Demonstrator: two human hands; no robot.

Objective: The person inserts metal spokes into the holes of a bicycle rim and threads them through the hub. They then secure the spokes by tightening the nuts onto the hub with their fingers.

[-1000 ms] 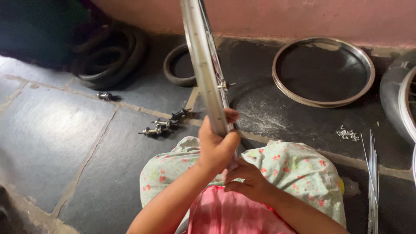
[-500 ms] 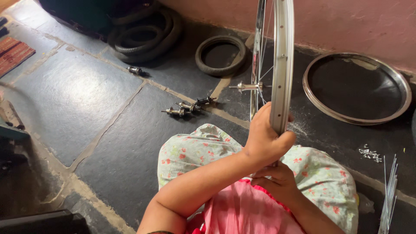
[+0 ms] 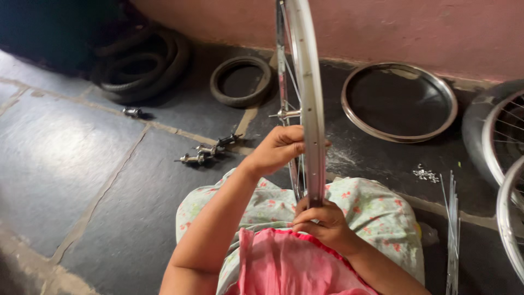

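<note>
A silver bicycle wheel rim (image 3: 305, 71) stands upright on edge in front of me, its spokes and hub axle (image 3: 284, 114) showing on its left side. My left hand (image 3: 278, 148) grips the rim from the left at mid height. Lower down, my right hand (image 3: 322, 221) is closed around the rim's near edge, just above my lap. My lap is covered by floral cloth (image 3: 376, 213) and a pink garment.
Dark stone floor. Loose hubs (image 3: 207, 150) lie left of the wheel, another small hub (image 3: 132, 112) farther left. Rubber tyres (image 3: 240, 82) and a bare metal rim (image 3: 399, 101) lie by the pink wall. Loose spokes (image 3: 452, 229) and more wheels (image 3: 499, 136) are at the right.
The view has swung back and forth, so the floor items have shifted in frame. The rim now stands nearly vertical and edge-on. Both hands stay on it, the left slightly higher.
</note>
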